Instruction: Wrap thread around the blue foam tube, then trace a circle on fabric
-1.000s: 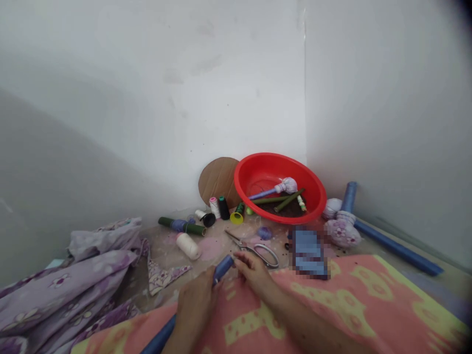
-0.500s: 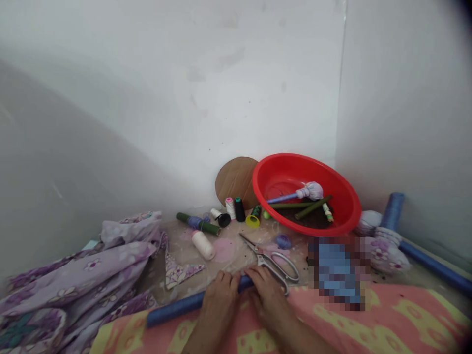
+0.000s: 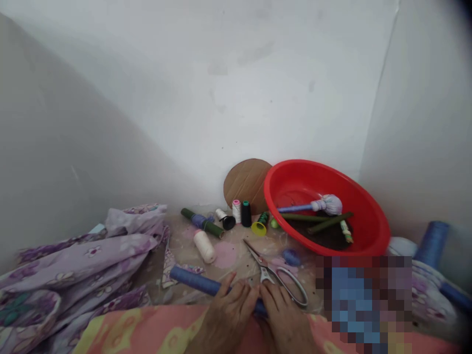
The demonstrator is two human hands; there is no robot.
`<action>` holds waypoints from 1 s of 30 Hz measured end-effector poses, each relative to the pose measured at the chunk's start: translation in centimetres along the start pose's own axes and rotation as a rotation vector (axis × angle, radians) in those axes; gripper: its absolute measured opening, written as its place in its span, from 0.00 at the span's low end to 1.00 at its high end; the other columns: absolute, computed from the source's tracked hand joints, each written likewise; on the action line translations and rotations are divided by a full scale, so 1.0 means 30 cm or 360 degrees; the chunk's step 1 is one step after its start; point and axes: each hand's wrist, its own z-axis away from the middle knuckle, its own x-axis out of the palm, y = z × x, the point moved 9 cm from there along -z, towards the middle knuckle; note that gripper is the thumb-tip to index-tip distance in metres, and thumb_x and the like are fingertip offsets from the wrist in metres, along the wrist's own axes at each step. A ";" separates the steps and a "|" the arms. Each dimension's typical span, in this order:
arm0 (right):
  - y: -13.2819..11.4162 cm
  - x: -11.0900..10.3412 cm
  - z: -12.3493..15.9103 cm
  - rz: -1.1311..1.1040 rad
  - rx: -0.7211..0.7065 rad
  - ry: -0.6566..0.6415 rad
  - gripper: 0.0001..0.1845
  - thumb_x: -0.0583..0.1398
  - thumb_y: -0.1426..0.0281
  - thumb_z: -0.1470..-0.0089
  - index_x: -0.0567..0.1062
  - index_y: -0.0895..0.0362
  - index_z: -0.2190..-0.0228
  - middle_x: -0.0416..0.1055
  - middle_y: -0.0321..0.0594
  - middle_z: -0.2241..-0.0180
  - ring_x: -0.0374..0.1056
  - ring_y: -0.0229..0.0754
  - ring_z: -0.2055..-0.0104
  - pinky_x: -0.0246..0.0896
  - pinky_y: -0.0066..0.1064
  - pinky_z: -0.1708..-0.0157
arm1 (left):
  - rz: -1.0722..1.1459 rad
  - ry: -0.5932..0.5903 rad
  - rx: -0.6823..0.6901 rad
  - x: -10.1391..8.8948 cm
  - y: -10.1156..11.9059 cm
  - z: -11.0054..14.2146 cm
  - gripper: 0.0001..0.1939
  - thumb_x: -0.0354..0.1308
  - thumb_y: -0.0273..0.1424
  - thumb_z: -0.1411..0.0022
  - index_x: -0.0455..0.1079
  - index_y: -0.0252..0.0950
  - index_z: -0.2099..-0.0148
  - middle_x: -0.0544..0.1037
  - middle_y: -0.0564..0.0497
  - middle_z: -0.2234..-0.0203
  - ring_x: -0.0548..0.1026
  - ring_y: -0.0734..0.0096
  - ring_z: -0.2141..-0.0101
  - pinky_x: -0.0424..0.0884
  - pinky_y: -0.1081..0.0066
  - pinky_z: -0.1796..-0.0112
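Observation:
A blue thread-wrapped stick [image 3: 197, 281] slants across in front of me, its far-left end sticking out past my fingers. My left hand [image 3: 234, 307] rests on it with fingers bent over its top. Close beside it, my right hand [image 3: 278, 309] curls over the stick's other end; a short bit of blue shows between the two hands. Thumbs and palms are mostly hidden. Just beyond my right fingers lie metal scissors [image 3: 264, 270], blades parted and pointing away to the left. One handle loop is partly covered by the right hand.
A red basin [image 3: 379, 236] holds sticks and a cloth-headed piece. Thread spools [image 3: 246, 215], a white thread cone [image 3: 204, 247], a green stick with blue thread [image 3: 212, 228] and a cardboard disc [image 3: 245, 182] lie near the wall. Floral fabric [image 3: 88, 265] is heaped left; wrapped pieces [image 3: 431, 250] lie right.
The stick has changed its slant: its left end is now farther from me, its right end nearer. Both hands have shifted closer together along it. The camera view has turned slightly.

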 end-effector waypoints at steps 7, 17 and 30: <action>0.091 -0.040 -0.039 -0.0068 0.0170 -0.0050 0.11 0.51 0.70 0.51 0.68 0.56 0.64 0.69 0.43 0.66 0.65 0.44 0.62 0.58 0.35 0.63 | 0.0080 0.0429 -0.0199 -0.085 -0.007 -0.005 0.14 0.49 0.27 0.42 0.63 0.39 0.53 0.71 0.50 0.55 0.62 0.61 0.51 0.50 0.51 0.49; 0.311 0.031 -0.021 0.0193 0.0951 -0.0355 0.15 0.52 0.61 0.51 0.70 0.58 0.67 0.71 0.43 0.69 0.67 0.45 0.66 0.56 0.31 0.69 | 0.0667 0.0022 -0.0183 0.063 0.028 0.041 0.22 0.44 0.43 0.44 0.64 0.37 0.53 0.69 0.47 0.54 0.63 0.57 0.52 0.62 0.59 0.56; 0.297 -0.052 -0.041 -0.0399 0.0999 0.0248 0.16 0.52 0.60 0.51 0.68 0.59 0.66 0.69 0.41 0.71 0.64 0.41 0.70 0.57 0.29 0.70 | 0.0261 -0.0304 0.0133 0.151 0.042 0.051 0.36 0.41 0.49 0.45 0.38 0.38 0.39 0.47 0.48 0.41 0.44 0.53 0.43 0.46 0.53 0.49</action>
